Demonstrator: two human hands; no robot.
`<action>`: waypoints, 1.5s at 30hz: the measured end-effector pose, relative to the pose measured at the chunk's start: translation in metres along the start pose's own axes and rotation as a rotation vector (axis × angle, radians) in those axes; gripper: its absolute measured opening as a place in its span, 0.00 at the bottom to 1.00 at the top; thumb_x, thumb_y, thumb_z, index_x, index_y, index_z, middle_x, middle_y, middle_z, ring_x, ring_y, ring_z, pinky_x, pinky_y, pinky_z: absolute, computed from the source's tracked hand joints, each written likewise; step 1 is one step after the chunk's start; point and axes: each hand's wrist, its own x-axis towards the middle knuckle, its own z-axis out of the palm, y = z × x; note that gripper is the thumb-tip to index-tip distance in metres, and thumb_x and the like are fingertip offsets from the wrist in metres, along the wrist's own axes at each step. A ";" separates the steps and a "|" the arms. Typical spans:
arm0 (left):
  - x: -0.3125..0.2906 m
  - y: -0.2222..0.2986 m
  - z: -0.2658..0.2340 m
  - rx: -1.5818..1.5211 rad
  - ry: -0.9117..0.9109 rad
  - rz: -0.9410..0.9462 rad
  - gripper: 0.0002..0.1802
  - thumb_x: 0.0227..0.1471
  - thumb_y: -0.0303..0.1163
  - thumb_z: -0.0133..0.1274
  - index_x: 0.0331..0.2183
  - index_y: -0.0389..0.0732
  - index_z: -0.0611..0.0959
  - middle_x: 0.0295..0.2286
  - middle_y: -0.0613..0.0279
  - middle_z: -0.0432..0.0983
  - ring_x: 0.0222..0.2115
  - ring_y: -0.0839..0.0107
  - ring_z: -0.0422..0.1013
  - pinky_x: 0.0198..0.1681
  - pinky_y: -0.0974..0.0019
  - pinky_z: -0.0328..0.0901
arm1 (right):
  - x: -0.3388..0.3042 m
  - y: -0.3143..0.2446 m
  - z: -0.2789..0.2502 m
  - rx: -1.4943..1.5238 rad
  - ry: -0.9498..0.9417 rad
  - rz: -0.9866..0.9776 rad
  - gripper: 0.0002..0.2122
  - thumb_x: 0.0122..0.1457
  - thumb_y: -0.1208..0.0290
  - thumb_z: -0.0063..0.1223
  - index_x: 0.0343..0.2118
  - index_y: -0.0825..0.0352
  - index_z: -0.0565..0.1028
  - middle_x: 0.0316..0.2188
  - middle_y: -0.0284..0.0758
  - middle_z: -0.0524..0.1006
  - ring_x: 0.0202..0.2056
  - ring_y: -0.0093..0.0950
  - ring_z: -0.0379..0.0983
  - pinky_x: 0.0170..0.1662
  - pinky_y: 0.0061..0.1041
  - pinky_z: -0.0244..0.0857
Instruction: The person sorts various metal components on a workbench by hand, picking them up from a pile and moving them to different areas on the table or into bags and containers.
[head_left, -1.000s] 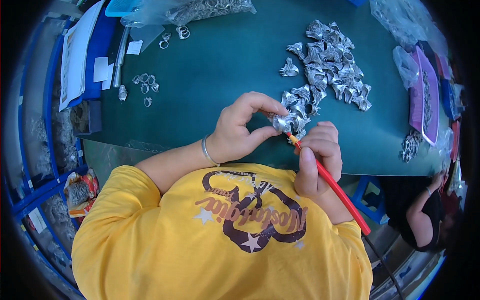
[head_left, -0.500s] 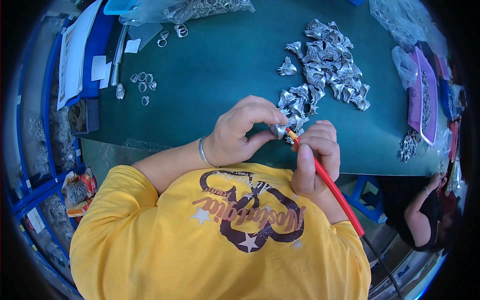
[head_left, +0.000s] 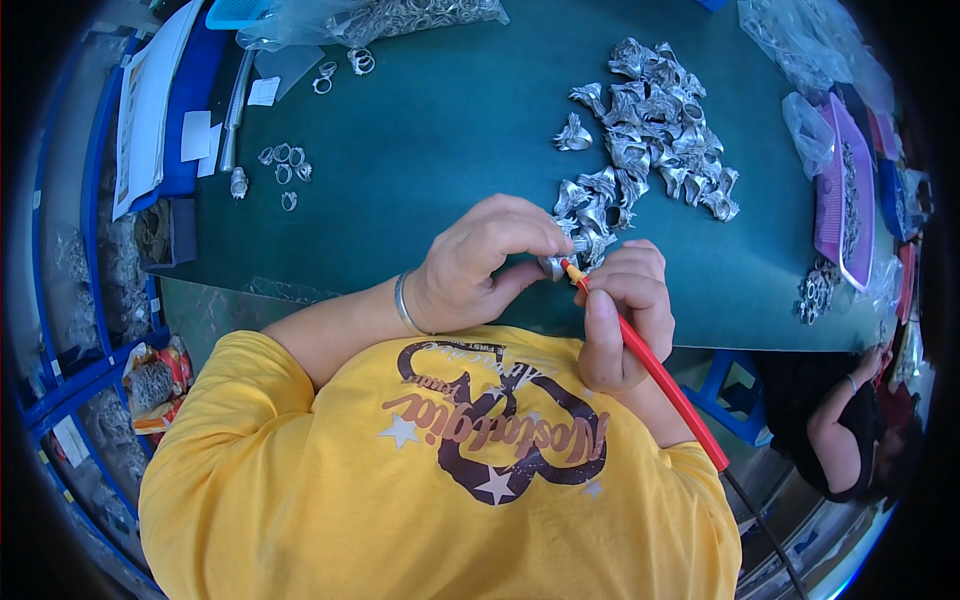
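Note:
My left hand (head_left: 487, 250) pinches a silver ring (head_left: 552, 268) between thumb and fingers near the table's front edge. Closed round a red pen-like tool (head_left: 660, 372) with a yellow collar, my right hand (head_left: 628, 310) points its tip at the ring. Whether the tip touches the ring is hard to tell. A thin dark cord trails from the tool's lower end. Just beyond my fingers lies a pile of chunky silver rings (head_left: 655, 120), its near end reaching close to both hands. A single silver ring (head_left: 573, 133) sits left of the pile.
Several smaller rings (head_left: 283, 154) lie on the green table (head_left: 430, 130) at left, beside a metal rod (head_left: 237, 110). A bag of rings (head_left: 425, 15) rests at the far edge. Right are a purple basket (head_left: 830, 190) and plastic bags (head_left: 800, 45). Another person's arm (head_left: 838, 425) shows lower right.
My right hand and the red tool's tip have shifted slightly left, toward the ring. The ring appears a little turned and lower in my left fingers. The pile has not moved.

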 end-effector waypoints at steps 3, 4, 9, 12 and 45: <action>-0.001 -0.001 0.001 -0.016 0.018 0.013 0.28 0.36 0.11 0.59 0.40 0.42 0.70 0.36 0.57 0.77 0.39 0.61 0.72 0.40 0.64 0.68 | 0.002 -0.001 0.000 -0.001 -0.001 -0.014 0.05 0.48 0.81 0.52 0.28 0.68 0.69 0.23 0.36 0.74 0.26 0.31 0.68 0.40 0.34 0.60; -0.001 -0.001 0.001 -0.017 0.018 0.012 0.28 0.36 0.11 0.59 0.40 0.42 0.70 0.36 0.57 0.77 0.39 0.61 0.72 0.40 0.64 0.68 | 0.002 -0.001 0.000 -0.003 -0.001 -0.018 0.05 0.48 0.80 0.52 0.28 0.68 0.69 0.23 0.36 0.74 0.25 0.31 0.69 0.40 0.34 0.60; -0.002 -0.001 0.002 -0.035 0.012 -0.004 0.28 0.37 0.10 0.59 0.41 0.42 0.70 0.36 0.56 0.77 0.39 0.61 0.72 0.40 0.64 0.68 | 0.003 -0.002 -0.001 -0.022 -0.012 -0.018 0.05 0.47 0.80 0.51 0.27 0.68 0.69 0.22 0.35 0.74 0.25 0.31 0.69 0.41 0.34 0.60; -0.004 0.000 0.003 -0.044 0.023 -0.044 0.28 0.37 0.09 0.58 0.41 0.41 0.69 0.36 0.55 0.76 0.39 0.61 0.72 0.40 0.64 0.68 | 0.004 -0.004 -0.002 -0.024 -0.029 -0.013 0.04 0.47 0.80 0.51 0.27 0.67 0.69 0.22 0.35 0.74 0.25 0.31 0.69 0.41 0.35 0.60; -0.007 -0.001 0.006 -0.419 0.087 -0.300 0.34 0.43 0.14 0.58 0.50 0.41 0.60 0.40 0.50 0.72 0.44 0.64 0.70 0.46 0.65 0.65 | 0.006 -0.004 0.000 -0.013 -0.025 -0.028 0.06 0.48 0.80 0.51 0.29 0.67 0.70 0.25 0.35 0.74 0.28 0.32 0.69 0.43 0.37 0.60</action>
